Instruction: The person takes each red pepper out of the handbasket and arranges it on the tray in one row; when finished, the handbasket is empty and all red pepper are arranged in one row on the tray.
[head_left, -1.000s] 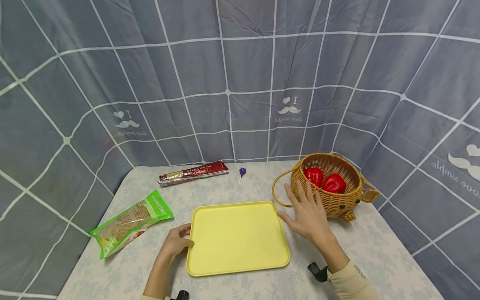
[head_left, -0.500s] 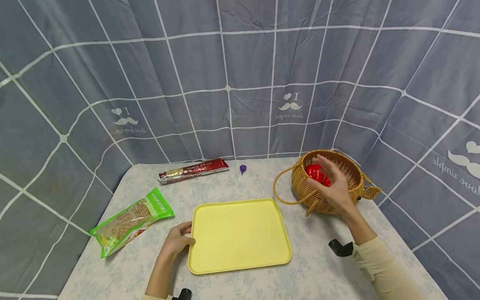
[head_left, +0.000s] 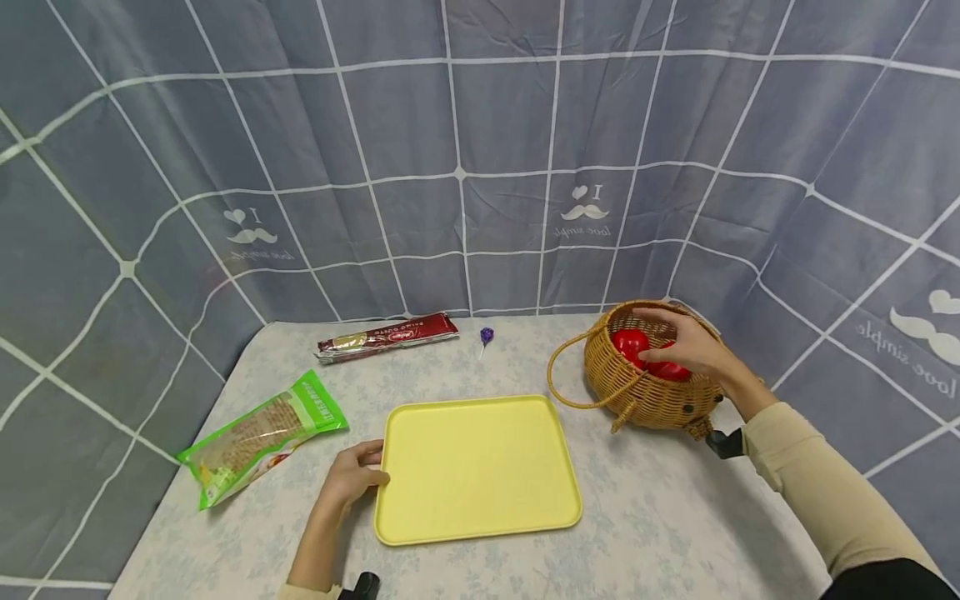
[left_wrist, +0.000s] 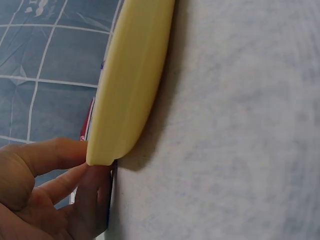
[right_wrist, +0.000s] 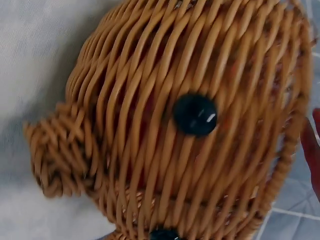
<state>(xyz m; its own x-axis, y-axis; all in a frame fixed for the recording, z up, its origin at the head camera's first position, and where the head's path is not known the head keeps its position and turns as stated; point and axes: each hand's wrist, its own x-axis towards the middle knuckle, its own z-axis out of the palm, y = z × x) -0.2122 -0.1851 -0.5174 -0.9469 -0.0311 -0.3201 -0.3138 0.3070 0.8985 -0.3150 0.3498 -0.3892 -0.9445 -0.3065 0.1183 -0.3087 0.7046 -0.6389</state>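
Observation:
In the head view my left hand (head_left: 348,479) holds the left edge of a yellow tray (head_left: 480,471). The left wrist view has the thumb on the rim and other fingers lower at the tray's edge (left_wrist: 127,85). My right hand (head_left: 693,346) reaches over a wicker basket (head_left: 622,392), thumb and fingers apart above two glossy red, lobed things like bell peppers. The thumb is at the right red pepper (head_left: 667,371); the left red pepper (head_left: 628,342) lies beside it. In the right wrist view the basket wall (right_wrist: 150,75) hides most of the hand.
A green-edged clear bag (head_left: 262,437) with brown contents lies on the table at left. Behind the tray are a dark red and gold packet (head_left: 390,337) and a purple lollipop (head_left: 487,335). The basket's looped handle (head_left: 555,379) leans towards the tray. A grey curtain (head_left: 495,167) encloses the table.
My right hand has moved right from beside the tray and over the basket's front, then down into its opening around the red peppers. The left hand stays at the tray's edge.

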